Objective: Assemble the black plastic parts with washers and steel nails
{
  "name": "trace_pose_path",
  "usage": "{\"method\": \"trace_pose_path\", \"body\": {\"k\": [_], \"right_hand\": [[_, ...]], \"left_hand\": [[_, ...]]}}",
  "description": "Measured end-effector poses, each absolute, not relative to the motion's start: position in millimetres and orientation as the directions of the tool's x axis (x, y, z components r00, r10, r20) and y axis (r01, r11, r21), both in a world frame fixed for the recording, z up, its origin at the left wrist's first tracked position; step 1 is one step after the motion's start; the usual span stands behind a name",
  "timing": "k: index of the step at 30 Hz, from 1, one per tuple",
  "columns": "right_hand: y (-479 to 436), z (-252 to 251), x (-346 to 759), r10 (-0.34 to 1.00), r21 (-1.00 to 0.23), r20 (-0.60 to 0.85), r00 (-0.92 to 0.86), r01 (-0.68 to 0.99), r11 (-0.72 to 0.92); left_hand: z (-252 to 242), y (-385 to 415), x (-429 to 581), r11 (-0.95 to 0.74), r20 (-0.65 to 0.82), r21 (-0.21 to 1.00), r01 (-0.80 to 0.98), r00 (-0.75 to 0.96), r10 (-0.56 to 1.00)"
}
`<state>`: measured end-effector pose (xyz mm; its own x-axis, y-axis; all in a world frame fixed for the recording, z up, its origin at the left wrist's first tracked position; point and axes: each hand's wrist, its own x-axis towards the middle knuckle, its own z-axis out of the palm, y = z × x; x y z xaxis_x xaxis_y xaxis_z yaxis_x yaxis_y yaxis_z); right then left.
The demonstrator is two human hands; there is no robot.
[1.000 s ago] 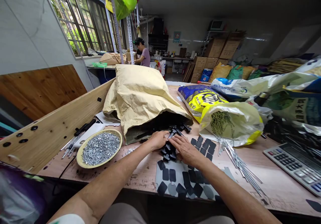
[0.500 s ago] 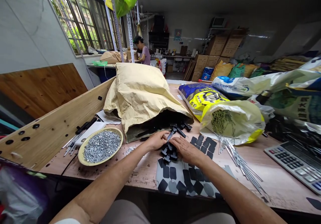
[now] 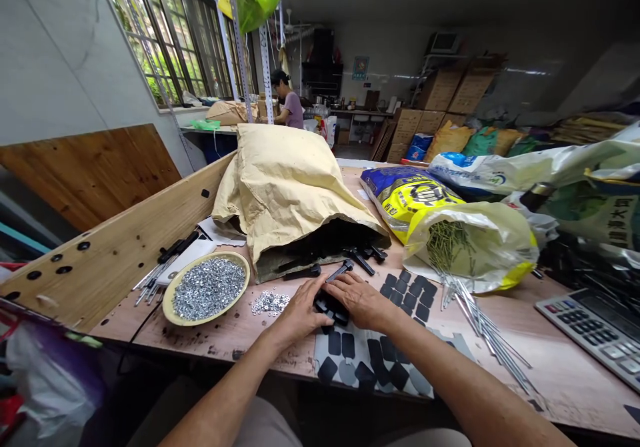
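Note:
A small heap of black plastic parts [image 3: 334,312] lies between my hands, partly covered by them. My left hand [image 3: 301,308] curls round its left side, the thumb low and the fingers at the far side. From the right, my right hand [image 3: 361,300] reaches over the heap, its fingers bent down onto the parts. Just beyond the fingertips, a longer black part [image 3: 341,271] points toward the open mouth of a paper sack [image 3: 295,200]. More black parts [image 3: 361,260] lie at that mouth. Under and beside the heap is a grey sheet with black pads [image 3: 347,345].
A bowl of small metal nuts [image 3: 206,290] stands left, with loose nuts [image 3: 270,302] beside it. To the right are black pads [image 3: 409,293], metal rods [image 3: 493,340], a yellow-blue bag of screws [image 3: 450,240] and a calculator [image 3: 595,333]. Another person [image 3: 290,107] works farther back.
My left hand has moved nearer and curled round the heap's left side, drawing in the parts. My right hand stays over the heap. The view has shifted slightly.

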<state>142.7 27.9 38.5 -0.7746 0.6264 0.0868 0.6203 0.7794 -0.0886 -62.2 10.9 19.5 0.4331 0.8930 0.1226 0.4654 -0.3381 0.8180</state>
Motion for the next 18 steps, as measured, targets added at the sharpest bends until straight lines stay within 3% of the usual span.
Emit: {"method": "trace_pose_path", "body": {"k": [9, 14, 18], "right_hand": [[27, 37, 150, 0.694, -0.152, 0.039, -0.719, 0.682, 0.715], [28, 25, 150, 0.791, -0.373, 0.112, -0.601, 0.713, 0.594], [27, 16, 155, 0.833, -0.471, 0.135, -0.536, 0.705, 0.53]], "left_hand": [[7, 17, -73, -0.358, 0.211, 0.891, 0.278, 0.446, 0.87], [-2, 25, -59, -0.23, 0.193, 0.972, 0.054, 0.381, 0.904], [-1, 30, -46, -0.125, 0.165, 0.976, -0.18, 0.23, 0.959]]}}
